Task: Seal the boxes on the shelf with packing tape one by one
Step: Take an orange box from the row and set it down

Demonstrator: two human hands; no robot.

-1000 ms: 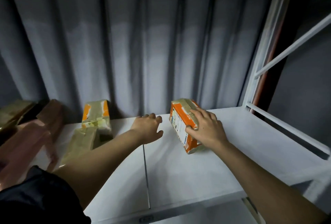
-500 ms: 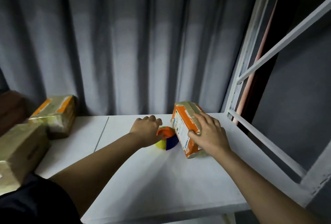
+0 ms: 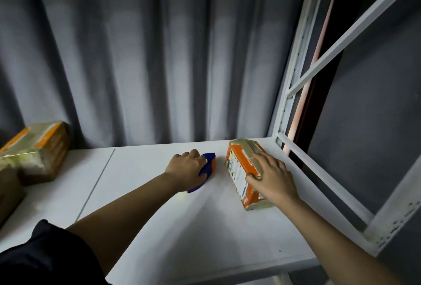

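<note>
Step in hand, my read: picking up the tape tool to seal the orange box (image 3: 245, 174). Landmark = that box, standing on its long edge at the right end of the white shelf (image 3: 205, 239), close to the frame rail (image 3: 323, 175)

Right hand (image 3: 271, 178) lies over the box's top and near end, fingers draped on the taped top, thumb on the printed side; it grips the box and steadies it

Left hand (image 3: 188, 170) is just left of the box, fingers curled over a blue tape dispenser (image 3: 206, 170) with some orange on it, resting on the shelf. Looks clasped; whether it's lifted clear I can't tell. Small gap between dispenser and box

Top of the box already carries a tan tape strip, so probably another seam or the end is due

Next move calls for: lift dispenser, bring it to the box's far top edge, keep the box pinned so it doesn't tip

Far left of the box: taped boxes (image 3: 34, 150) at the shelf's other end, likely done
</note>
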